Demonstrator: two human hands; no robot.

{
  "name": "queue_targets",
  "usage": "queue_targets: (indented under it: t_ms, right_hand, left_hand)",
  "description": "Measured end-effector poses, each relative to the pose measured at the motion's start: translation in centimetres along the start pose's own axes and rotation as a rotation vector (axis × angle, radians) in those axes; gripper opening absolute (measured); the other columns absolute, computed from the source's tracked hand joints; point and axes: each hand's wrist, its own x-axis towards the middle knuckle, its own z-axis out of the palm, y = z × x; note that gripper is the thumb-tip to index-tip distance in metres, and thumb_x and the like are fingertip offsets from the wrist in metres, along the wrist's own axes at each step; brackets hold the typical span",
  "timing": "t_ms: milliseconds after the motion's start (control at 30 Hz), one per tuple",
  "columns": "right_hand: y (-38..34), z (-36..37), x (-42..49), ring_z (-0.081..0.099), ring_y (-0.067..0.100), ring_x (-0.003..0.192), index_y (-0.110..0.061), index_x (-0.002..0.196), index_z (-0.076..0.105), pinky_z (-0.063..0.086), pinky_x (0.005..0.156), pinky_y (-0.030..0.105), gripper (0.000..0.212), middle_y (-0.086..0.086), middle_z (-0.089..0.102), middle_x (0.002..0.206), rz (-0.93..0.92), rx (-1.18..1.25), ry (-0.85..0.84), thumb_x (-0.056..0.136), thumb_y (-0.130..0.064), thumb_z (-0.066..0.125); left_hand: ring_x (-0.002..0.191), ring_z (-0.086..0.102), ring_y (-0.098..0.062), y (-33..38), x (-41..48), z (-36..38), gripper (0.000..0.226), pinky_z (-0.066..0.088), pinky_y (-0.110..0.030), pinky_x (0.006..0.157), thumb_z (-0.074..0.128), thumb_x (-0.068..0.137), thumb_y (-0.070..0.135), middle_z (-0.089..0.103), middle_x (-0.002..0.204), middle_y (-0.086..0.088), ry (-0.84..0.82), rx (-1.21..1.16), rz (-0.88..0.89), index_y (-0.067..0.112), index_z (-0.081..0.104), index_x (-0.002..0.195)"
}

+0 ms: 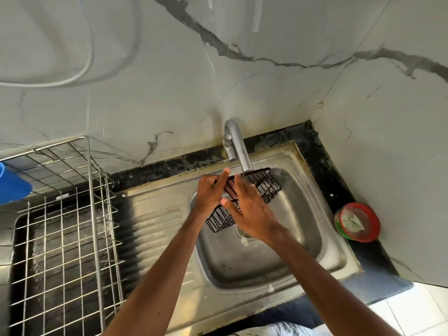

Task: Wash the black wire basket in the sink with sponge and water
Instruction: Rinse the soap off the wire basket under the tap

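Note:
The black wire basket [266, 185] is held tilted over the steel sink [303, 214], its far end right under the chrome tap spout [238, 146]. My left hand [210, 192] grips the basket's left rim, with the index finger stretched along it. My right hand [249, 212] lies across the basket's middle with fingers spread, and its thumb hooks a wire. No sponge shows in either hand. I cannot tell whether water runs from the spout.
A tall steel wire dish rack [68, 226] stands on the left, with a blue container [12, 185] behind it. A red-rimmed round tub [356, 221] sits on the dark counter right of the sink. The ribbed drainboard [155, 229] lies between rack and basin.

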Motion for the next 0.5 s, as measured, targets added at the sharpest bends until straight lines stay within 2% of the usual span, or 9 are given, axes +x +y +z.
queue_targets:
  t_ms: [67, 133, 200, 267, 367, 433, 500]
  right_hand:
    - [-0.9, 1.8, 0.1, -0.006, 0.027, 0.156, -0.007, 0.160, -0.006, 0.005, 0.127, 0.045, 0.088, 0.016, -0.004, 0.168, -0.066, -0.040, -0.058, 0.100, -0.066, 0.019]
    - [-0.6, 2.5, 0.7, -0.013, 0.022, 0.155, -0.008, 0.160, -0.007, -0.002, 0.127, 0.042, 0.085, 0.013, -0.007, 0.168, -0.096, -0.117, -0.015, 0.100, -0.066, 0.009]
    - [0.8, 2.0, 1.7, -0.011, 0.017, 0.155, -0.016, 0.161, -0.005, 0.000, 0.127, 0.046, 0.077, 0.005, -0.006, 0.169, -0.134, -0.141, -0.003, 0.101, -0.063, 0.005]
    - [2.7, 1.5, 2.6, -0.004, 0.012, 0.156, -0.023, 0.161, 0.003, 0.003, 0.127, 0.047, 0.071, -0.001, 0.001, 0.169, -0.149, -0.039, -0.011, 0.101, -0.062, 0.003]
    - [4.3, 1.3, 3.6, 0.004, 0.013, 0.156, -0.025, 0.161, 0.008, 0.012, 0.126, 0.049, 0.072, 0.000, 0.010, 0.169, 0.016, 0.138, -0.003, 0.100, -0.064, 0.004]
    - [3.4, 1.7, 3.6, -0.006, 0.018, 0.155, -0.020, 0.161, 0.001, 0.006, 0.126, 0.050, 0.083, 0.004, 0.001, 0.169, 0.092, 0.090, -0.043, 0.095, -0.070, -0.005]
    - [1.1, 2.4, 2.7, -0.015, 0.016, 0.154, -0.016, 0.160, -0.004, -0.004, 0.127, 0.046, 0.093, 0.005, -0.008, 0.168, 0.000, 0.062, -0.086, 0.089, -0.075, -0.013]
  left_hand:
    - [0.036, 0.048, -0.008, -0.3, 0.4, -0.1, 0.060, 0.041, -0.023, 0.049, 0.059, 0.106, 0.031, 0.054, 0.041, 0.010, 0.071, 0.019, -0.012, 0.020, 0.058, 0.047]
    - [0.033, 0.042, -0.011, -0.4, 0.4, -0.6, 0.062, 0.039, -0.023, 0.047, 0.060, 0.105, 0.032, 0.048, 0.038, 0.006, 0.108, -0.012, -0.037, 0.018, 0.054, 0.045]
    - [0.030, 0.040, -0.010, -0.4, 0.2, -1.1, 0.059, 0.036, -0.021, 0.042, 0.060, 0.105, 0.031, 0.046, 0.037, 0.006, 0.122, -0.063, -0.036, 0.013, 0.056, 0.049]
    - [0.028, 0.042, -0.008, -0.1, -0.2, -1.4, 0.052, 0.036, -0.019, 0.036, 0.060, 0.105, 0.030, 0.049, 0.036, 0.005, 0.120, -0.079, -0.047, 0.010, 0.066, 0.057]
    - [0.026, 0.045, -0.009, -0.1, -0.4, -1.5, 0.050, 0.037, -0.018, 0.035, 0.061, 0.105, 0.033, 0.052, 0.036, 0.002, 0.135, -0.047, -0.055, 0.013, 0.070, 0.060]
    - [0.028, 0.046, -0.012, -0.5, -0.6, -1.5, 0.051, 0.038, -0.020, 0.035, 0.062, 0.104, 0.033, 0.053, 0.038, 0.002, 0.164, -0.058, -0.076, 0.011, 0.068, 0.059]
    - [0.031, 0.043, -0.016, -1.0, -0.7, -1.6, 0.055, 0.036, -0.023, 0.040, 0.063, 0.103, 0.033, 0.051, 0.040, -0.001, 0.216, -0.071, -0.099, 0.008, 0.062, 0.055]
